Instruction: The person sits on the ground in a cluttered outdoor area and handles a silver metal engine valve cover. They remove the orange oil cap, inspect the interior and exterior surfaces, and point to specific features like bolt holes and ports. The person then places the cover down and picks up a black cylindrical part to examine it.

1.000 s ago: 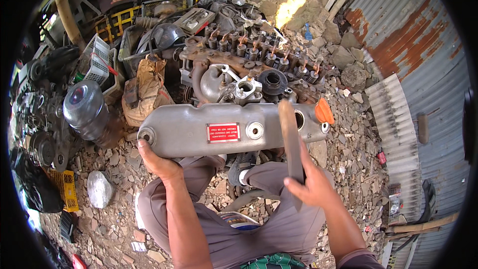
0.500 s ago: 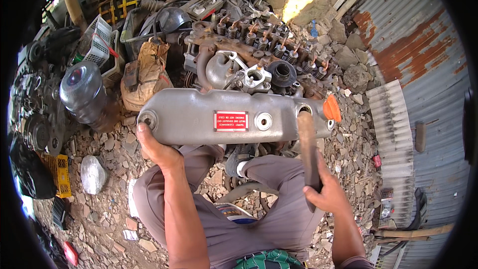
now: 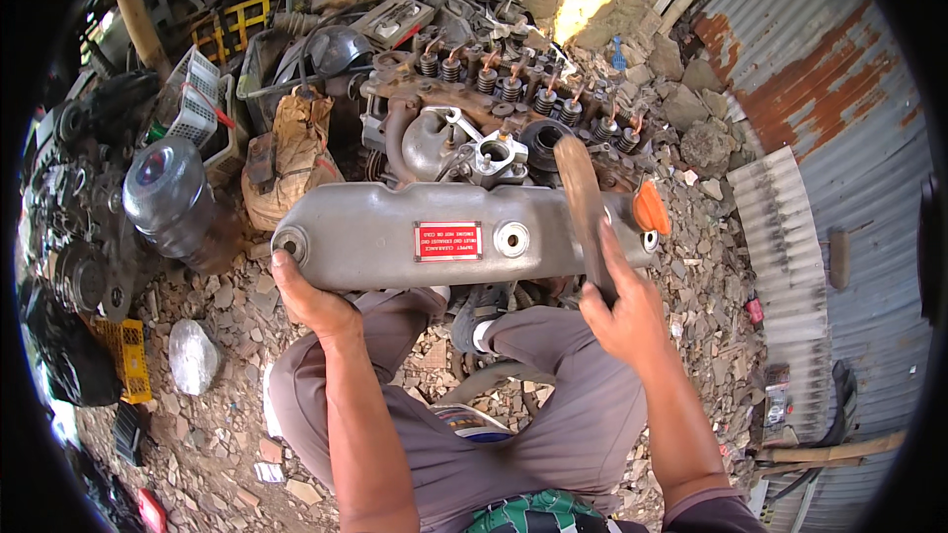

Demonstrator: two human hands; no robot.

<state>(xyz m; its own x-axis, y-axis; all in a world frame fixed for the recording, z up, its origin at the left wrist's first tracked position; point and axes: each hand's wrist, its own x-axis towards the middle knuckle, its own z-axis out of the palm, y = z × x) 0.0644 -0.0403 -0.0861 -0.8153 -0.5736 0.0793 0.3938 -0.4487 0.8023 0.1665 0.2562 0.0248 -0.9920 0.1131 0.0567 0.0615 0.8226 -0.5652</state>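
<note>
A long grey metal valve cover (image 3: 385,252) with a red label and an orange filler cap (image 3: 650,207) lies crosswise before me, above my knees. My left hand (image 3: 318,301) grips its left end, thumb pressed beside the round bolt hole. In my right hand (image 3: 624,311) is a flat wooden stick-like tool (image 3: 585,202), light brown at the far end and darker near my fingers. My index finger stretches along it. The tool slants across the cover's right part, hiding some of it; its far tip reaches past the cover's upper edge. Its underside is out of sight.
Beyond the cover stands a rusty engine head (image 3: 464,94) with several valve springs. A large clear plastic bottle (image 3: 176,199), a torn brown sack (image 3: 286,153) and crates sit to the left. Corrugated metal sheeting (image 3: 839,138) lines the right side. Broken stone and tile cover the ground.
My right hand and the wooden tool have moved up and to the left over the cover, with the tool now more tilted. My left hand keeps its grip on the cover.
</note>
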